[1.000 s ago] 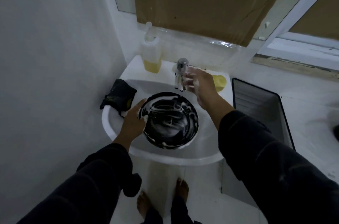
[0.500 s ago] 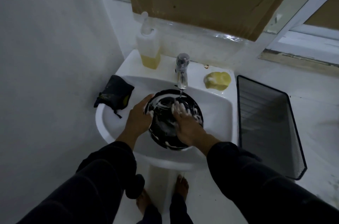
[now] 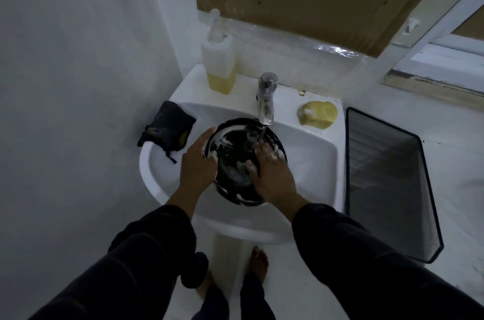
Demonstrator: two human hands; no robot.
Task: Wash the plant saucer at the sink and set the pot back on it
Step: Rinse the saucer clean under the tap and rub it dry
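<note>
Black round plastic saucer sits soapy in our white sink, under the running tap. Our left hand grips its near rim to steady it. Our right hand lies flat inside, fingers spread, rubbing suds off, we'd guess.

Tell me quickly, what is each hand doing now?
Left hand: holds the black saucer by its left rim.
Right hand: open, fingers flat on the soapy saucer under the tap.

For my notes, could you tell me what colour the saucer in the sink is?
Black, streaked with white suds; the saucer shows in the head view.
</note>
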